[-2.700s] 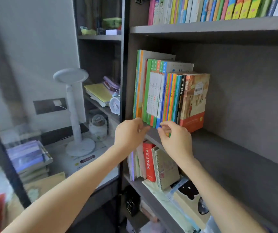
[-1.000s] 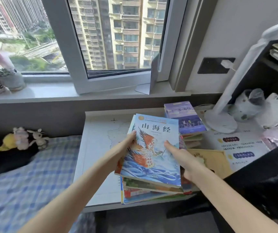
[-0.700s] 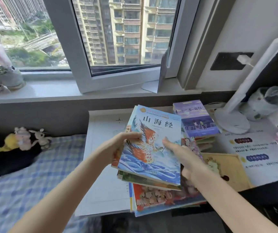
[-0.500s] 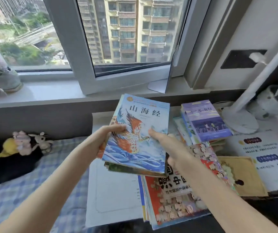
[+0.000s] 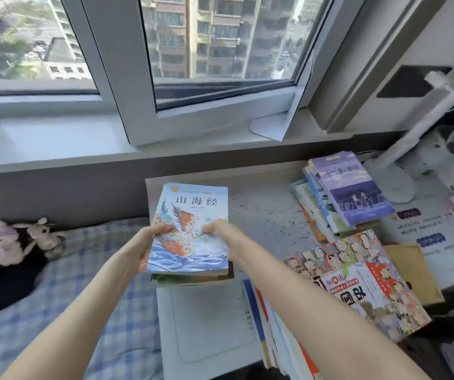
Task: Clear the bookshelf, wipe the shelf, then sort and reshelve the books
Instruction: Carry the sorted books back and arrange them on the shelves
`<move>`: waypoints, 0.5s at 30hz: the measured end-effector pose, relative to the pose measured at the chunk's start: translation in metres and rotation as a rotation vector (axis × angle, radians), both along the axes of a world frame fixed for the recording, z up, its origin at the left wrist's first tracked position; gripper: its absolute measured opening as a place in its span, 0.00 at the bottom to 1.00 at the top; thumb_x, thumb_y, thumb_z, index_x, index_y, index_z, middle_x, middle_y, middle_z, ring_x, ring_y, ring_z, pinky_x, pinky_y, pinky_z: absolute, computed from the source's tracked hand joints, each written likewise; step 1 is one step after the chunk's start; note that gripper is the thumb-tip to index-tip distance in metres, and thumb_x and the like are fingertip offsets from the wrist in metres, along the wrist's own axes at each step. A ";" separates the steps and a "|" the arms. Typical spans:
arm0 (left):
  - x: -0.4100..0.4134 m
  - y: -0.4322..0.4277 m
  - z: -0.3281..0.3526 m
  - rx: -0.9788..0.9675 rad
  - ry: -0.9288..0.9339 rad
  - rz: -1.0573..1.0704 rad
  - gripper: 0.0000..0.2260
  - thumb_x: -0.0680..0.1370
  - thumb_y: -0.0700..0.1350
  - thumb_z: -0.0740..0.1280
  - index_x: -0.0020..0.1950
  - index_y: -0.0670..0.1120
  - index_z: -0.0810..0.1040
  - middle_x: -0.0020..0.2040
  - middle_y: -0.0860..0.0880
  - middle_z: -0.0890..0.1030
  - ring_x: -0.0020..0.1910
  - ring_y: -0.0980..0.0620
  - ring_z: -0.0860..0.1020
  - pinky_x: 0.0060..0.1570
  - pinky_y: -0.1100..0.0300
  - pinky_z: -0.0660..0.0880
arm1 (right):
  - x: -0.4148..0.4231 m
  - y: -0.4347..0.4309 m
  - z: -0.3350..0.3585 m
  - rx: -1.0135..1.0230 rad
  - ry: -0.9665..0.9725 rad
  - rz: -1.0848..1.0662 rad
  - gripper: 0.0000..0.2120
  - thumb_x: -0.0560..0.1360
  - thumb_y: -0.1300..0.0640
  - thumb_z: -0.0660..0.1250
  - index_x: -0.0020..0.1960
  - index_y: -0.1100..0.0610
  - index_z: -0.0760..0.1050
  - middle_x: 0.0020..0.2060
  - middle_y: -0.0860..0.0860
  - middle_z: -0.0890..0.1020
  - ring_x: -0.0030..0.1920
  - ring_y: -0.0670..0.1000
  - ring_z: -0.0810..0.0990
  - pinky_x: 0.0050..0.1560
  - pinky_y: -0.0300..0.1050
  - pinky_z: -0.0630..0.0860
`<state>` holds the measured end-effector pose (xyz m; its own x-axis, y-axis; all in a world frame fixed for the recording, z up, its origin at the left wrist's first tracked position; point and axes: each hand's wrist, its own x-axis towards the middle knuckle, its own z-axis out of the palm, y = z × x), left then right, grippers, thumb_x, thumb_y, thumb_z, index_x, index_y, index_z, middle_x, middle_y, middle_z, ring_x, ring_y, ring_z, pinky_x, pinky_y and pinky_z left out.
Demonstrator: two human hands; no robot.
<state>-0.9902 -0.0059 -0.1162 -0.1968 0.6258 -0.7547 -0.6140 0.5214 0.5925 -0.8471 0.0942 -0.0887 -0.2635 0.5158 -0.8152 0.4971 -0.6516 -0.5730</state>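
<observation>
While gripping a stack of thin paperback books (image 5: 190, 212) topped by a blue bird-and-waves cover, with left hand (image 5: 151, 238) and right hand (image 5: 217, 229) curled round its sides, seemingly setting it on the left end of the white table (image 5: 261, 215). Further right, a pile of purple-covered books (image 5: 353, 193) lying flat already; wiping, sorting, reshelving all left.

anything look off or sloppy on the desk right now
The pile under the red book, near right on the desk, is fanned out and seems to overhang the front edge. The books under the purple book behind it are skewed too. The stack gripped by the left hand and right hand looks neater.
</observation>
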 end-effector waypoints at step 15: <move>0.008 0.044 -0.001 -0.325 0.875 -0.509 0.18 0.66 0.53 0.72 0.47 0.41 0.78 0.44 0.43 0.81 0.42 0.43 0.78 0.36 0.58 0.71 | 0.045 -0.003 0.039 0.170 0.016 0.030 0.06 0.78 0.59 0.64 0.55 0.57 0.73 0.47 0.45 0.80 0.49 0.43 0.77 0.53 0.41 0.73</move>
